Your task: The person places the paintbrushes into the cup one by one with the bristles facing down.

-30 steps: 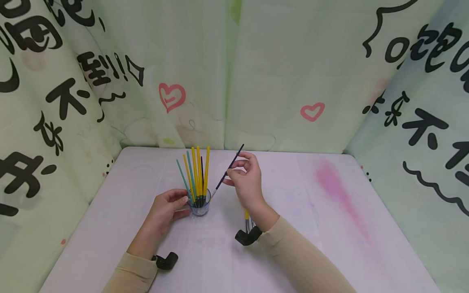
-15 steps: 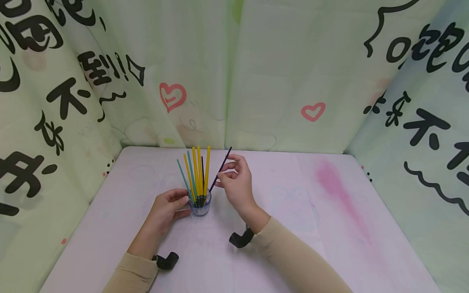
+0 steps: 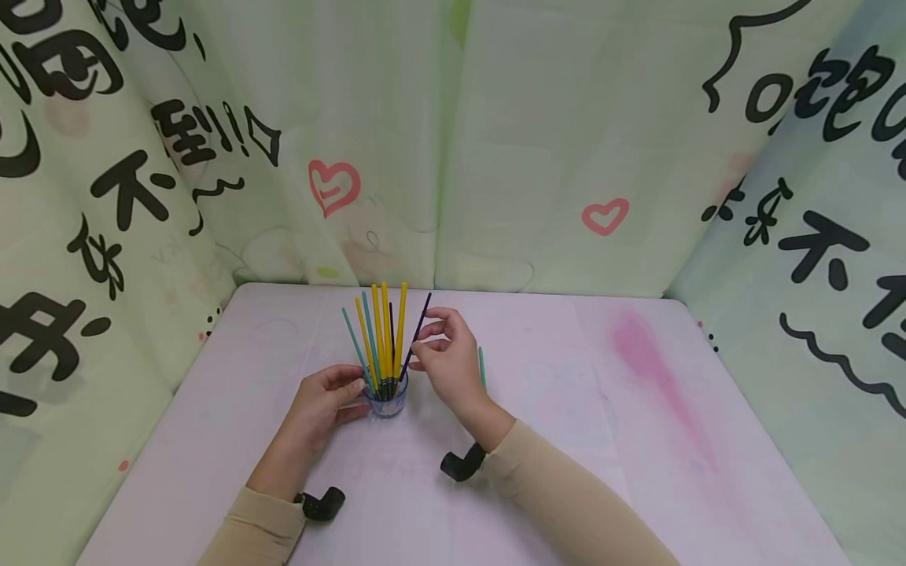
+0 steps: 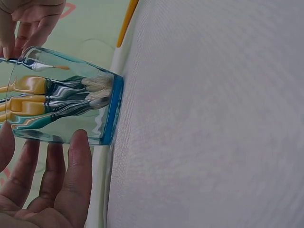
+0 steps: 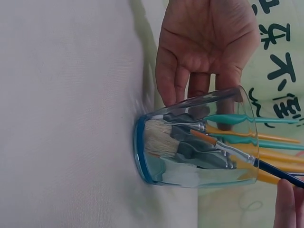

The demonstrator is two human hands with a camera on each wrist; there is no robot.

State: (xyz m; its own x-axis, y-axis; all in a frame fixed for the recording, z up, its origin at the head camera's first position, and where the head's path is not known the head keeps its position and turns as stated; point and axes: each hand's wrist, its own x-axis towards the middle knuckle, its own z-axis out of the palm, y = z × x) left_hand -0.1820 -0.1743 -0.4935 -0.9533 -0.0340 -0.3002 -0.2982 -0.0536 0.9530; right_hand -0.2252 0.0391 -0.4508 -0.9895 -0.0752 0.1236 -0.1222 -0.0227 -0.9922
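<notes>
A clear cup (image 3: 385, 405) with a blue base holds several paintbrushes (image 3: 384, 338) with yellow, teal and dark handles, bristles down. My left hand (image 3: 329, 401) holds the cup from its left side, fingertips against the wall, as the left wrist view shows. Between thumb and fingers, my right hand (image 3: 453, 358) pinches a thin dark blue paintbrush (image 3: 419, 330). This brush leans to the right, and its orange-brown bristle tip (image 5: 202, 137) is inside the cup in the right wrist view, above the pale bristles of the others.
A teal handle (image 3: 482, 365) shows just beyond the right hand, on the table (image 3: 566, 440). In the left wrist view, a yellow handle (image 4: 127, 23) lies past the cup. Printed curtains (image 3: 510, 141) hang around the table's back and sides.
My right hand has moved left and slightly down with the dark blue paintbrush, whose bristle end has gone from the cup's right rim into the cup. The left hand and cup keep still.
</notes>
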